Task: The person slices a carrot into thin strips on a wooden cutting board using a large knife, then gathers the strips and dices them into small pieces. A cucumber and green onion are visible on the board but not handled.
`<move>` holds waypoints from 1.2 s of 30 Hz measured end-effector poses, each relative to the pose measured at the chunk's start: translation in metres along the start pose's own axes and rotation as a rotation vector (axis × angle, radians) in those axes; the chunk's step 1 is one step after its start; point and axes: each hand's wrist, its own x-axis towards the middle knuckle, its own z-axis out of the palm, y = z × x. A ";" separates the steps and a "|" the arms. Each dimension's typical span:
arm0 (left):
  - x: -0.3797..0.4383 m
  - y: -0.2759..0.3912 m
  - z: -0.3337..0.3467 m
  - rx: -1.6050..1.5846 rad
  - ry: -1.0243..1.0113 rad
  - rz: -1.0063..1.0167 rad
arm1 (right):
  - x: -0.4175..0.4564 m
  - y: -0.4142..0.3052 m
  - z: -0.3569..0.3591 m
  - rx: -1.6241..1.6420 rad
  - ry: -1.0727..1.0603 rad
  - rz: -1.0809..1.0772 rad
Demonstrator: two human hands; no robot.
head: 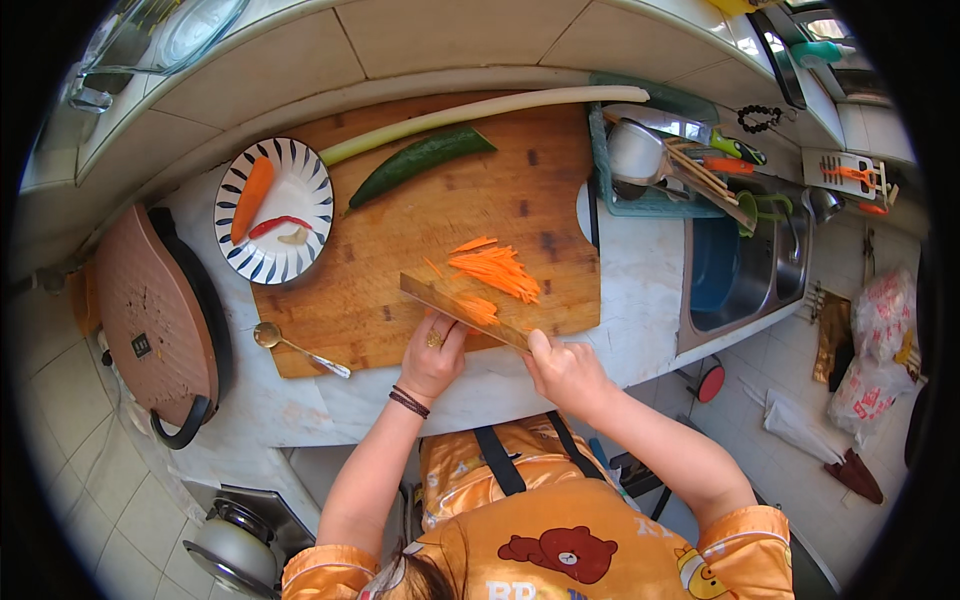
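Note:
My right hand [566, 369] grips the handle end of a kitchen knife [442, 300], whose blade slants up to the left over the wooden cutting board [480, 202]. Close against the near side of the blade, my left hand [433, 356] holds a carrot piece mostly hidden by the fingers and knife. Some carrot shreds [478, 308] lie along the blade's far side. Beyond them is a larger pile of carrot shreds [499, 271]. Farther back on the board, a cucumber [420, 163] with one cut end lies below a long leek stalk [480, 112].
A patterned plate [322, 206] at left holds a carrot [253, 199], a red chili [279, 225] and a small pale piece. A metal spoon [300, 349] crosses the board's near-left edge. An electric griddle [161, 322] stands farther left; a utensil basket [652, 202] and sink [750, 277] are right.

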 end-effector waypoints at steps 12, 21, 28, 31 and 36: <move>-0.001 0.000 0.000 0.016 0.034 -0.010 | -0.011 -0.022 -0.053 -0.065 -0.179 0.100; 0.002 0.001 0.000 -0.003 0.033 -0.015 | 0.010 -0.004 -0.004 -0.074 -0.018 0.006; 0.000 0.001 0.002 0.003 0.069 -0.008 | 0.007 -0.005 -0.007 -0.033 0.059 -0.002; -0.008 -0.003 0.006 0.032 0.064 -0.041 | 0.000 -0.021 -0.038 -0.048 -0.032 0.028; -0.007 -0.003 0.006 0.060 0.055 -0.021 | -0.008 -0.028 -0.047 -0.093 -0.122 0.093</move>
